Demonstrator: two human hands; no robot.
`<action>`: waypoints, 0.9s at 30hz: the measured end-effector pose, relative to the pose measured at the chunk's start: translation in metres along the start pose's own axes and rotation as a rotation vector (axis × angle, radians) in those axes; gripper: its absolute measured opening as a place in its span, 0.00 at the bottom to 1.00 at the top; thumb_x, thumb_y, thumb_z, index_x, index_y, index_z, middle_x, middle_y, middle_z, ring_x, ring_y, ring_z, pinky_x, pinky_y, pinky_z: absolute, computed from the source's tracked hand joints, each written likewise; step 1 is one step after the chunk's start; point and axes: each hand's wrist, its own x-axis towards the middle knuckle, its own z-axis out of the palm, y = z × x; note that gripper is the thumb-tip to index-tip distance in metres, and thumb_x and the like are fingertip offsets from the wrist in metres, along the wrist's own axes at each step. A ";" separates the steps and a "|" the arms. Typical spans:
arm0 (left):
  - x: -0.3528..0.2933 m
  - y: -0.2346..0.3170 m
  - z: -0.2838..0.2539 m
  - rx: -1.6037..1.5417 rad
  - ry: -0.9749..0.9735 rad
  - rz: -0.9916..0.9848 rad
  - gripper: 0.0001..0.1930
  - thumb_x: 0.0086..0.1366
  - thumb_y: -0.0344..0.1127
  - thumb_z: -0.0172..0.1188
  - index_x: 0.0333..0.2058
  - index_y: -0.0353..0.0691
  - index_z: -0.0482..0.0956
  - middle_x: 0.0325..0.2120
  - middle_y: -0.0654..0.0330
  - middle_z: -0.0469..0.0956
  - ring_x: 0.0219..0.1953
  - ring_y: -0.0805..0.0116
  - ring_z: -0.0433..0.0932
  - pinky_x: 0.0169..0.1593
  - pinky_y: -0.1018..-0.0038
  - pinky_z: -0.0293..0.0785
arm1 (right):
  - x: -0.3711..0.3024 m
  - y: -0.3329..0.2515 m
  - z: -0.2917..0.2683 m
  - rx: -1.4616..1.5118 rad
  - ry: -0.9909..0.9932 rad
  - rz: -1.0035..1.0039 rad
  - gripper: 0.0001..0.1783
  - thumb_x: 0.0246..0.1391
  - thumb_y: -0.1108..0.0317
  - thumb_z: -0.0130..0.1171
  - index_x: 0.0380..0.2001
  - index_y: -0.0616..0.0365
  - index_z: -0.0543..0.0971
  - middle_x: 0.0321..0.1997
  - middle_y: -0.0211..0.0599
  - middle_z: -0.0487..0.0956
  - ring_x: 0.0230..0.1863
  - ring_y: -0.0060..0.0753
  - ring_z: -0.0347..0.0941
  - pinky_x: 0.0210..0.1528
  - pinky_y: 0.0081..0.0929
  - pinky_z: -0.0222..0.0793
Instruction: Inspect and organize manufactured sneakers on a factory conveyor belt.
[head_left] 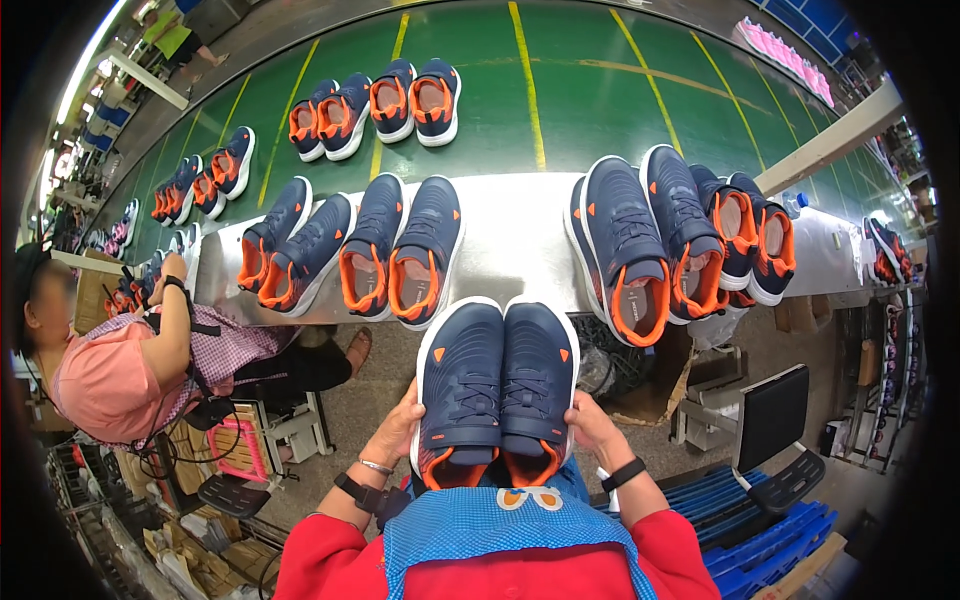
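Observation:
A pair of navy sneakers (502, 375) with orange lining and white soles is held side by side in front of my blue apron, toes pointing away. My left hand (400, 425) grips the outer side of the left shoe. My right hand (594, 425) grips the outer side of the right one; the fingers of both are partly hidden behind the soles. Just beyond, on a metal ledge (510, 230), stand several matching sneakers (425, 250) to the left. More of the same sneakers (630, 240) are stacked on the ledge to the right.
A green conveyor belt (480, 90) with yellow lines runs behind the ledge, carrying more sneakers (435, 100). Pink shoes (785, 60) line its far right. At left, a co-worker (125, 380) in pink reaches toward shoes. A black chair (775, 425) and blue slatted racks (770, 550) stand at right.

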 end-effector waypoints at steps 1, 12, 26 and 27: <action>0.001 -0.004 -0.007 -0.027 -0.027 -0.055 0.39 0.51 0.41 0.59 0.57 0.35 0.49 0.52 0.53 0.60 0.54 0.63 0.62 0.55 0.68 0.60 | 0.005 -0.001 -0.005 0.035 -0.042 0.061 0.43 0.37 0.51 0.65 0.51 0.68 0.62 0.50 0.39 0.69 0.50 0.31 0.65 0.54 0.28 0.60; -0.026 0.010 0.002 0.156 0.186 -0.129 0.29 0.65 0.51 0.37 0.54 0.31 0.56 0.49 0.53 0.66 0.48 0.69 0.68 0.51 0.74 0.65 | -0.001 0.007 -0.007 0.158 -0.005 0.261 0.33 0.47 0.64 0.55 0.55 0.65 0.57 0.54 0.41 0.66 0.53 0.33 0.63 0.57 0.30 0.56; -0.030 0.007 0.011 0.502 0.376 0.033 0.34 0.64 0.57 0.28 0.52 0.30 0.59 0.47 0.53 0.67 0.47 0.67 0.68 0.51 0.73 0.65 | 0.015 -0.011 0.003 -0.128 -0.008 0.153 0.40 0.49 0.45 0.52 0.55 0.64 0.57 0.52 0.38 0.66 0.50 0.29 0.64 0.52 0.26 0.60; -0.030 0.007 0.011 0.558 0.377 0.064 0.33 0.64 0.56 0.28 0.52 0.30 0.60 0.46 0.53 0.68 0.46 0.67 0.69 0.51 0.73 0.65 | 0.015 -0.014 0.006 -0.141 0.011 0.140 0.39 0.49 0.45 0.51 0.54 0.65 0.57 0.51 0.38 0.67 0.49 0.28 0.64 0.51 0.26 0.61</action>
